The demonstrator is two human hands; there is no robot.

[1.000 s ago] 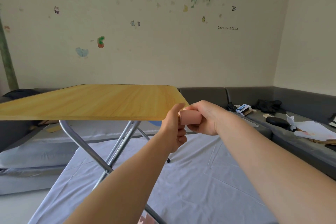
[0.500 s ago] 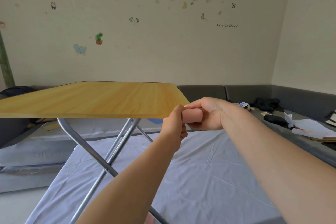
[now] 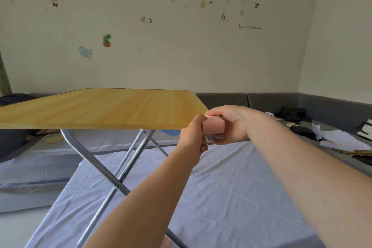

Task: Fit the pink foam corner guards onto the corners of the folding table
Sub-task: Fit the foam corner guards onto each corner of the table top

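Observation:
The folding table [image 3: 104,109] has a yellow wood-grain top on crossed metal legs [image 3: 112,175]. At its near right corner sits a pink foam corner guard [image 3: 214,126], pressed against the corner. My left hand [image 3: 193,137] grips the guard's left end where it meets the table edge. My right hand [image 3: 231,123] wraps over the guard from the right, thumb below and fingers on top. The corner itself is hidden behind both hands. A bit of pink shows at the bottom edge [image 3: 166,244].
A pale sheet [image 3: 231,197] covers the low surface under the table. A grey sofa [image 3: 271,100] runs along the wall and right side, with papers [image 3: 342,139], dark cloth [image 3: 291,112] and a small box [image 3: 269,113] on it.
The view has shifted slightly downward. Both hands have stayed on the pink guard at the corner, with my right hand closing further over it.

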